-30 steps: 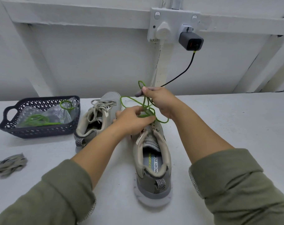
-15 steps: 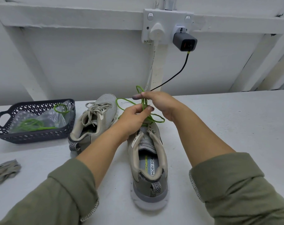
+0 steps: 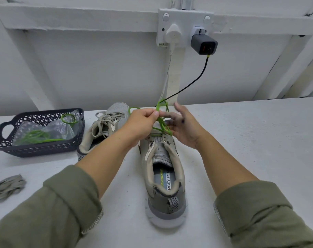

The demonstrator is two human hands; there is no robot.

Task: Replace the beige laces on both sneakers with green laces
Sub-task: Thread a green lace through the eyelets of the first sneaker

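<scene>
A grey sneaker (image 3: 165, 178) stands heel-toward-me on the white table, with a green lace (image 3: 162, 125) looping over its front eyelets. My left hand (image 3: 142, 122) pinches that green lace between thumb and fingertips above the toe. Just right of the lace, my right hand (image 3: 185, 128) has its fingers spread and blurred and grips nothing. The second grey sneaker (image 3: 103, 129) lies to the left and carries its beige laces (image 3: 107, 117).
A dark plastic basket (image 3: 41, 146) at the left holds a clear bag with another green lace (image 3: 37, 136). A bundle of removed beige lace (image 3: 7, 187) lies at the left edge. A wall socket with a grey charger (image 3: 204, 44) and black cable hangs behind.
My right hand let go of the green lace and opened its fingers. My left hand took the lace higher up and moved toward the sneaker's toe.
</scene>
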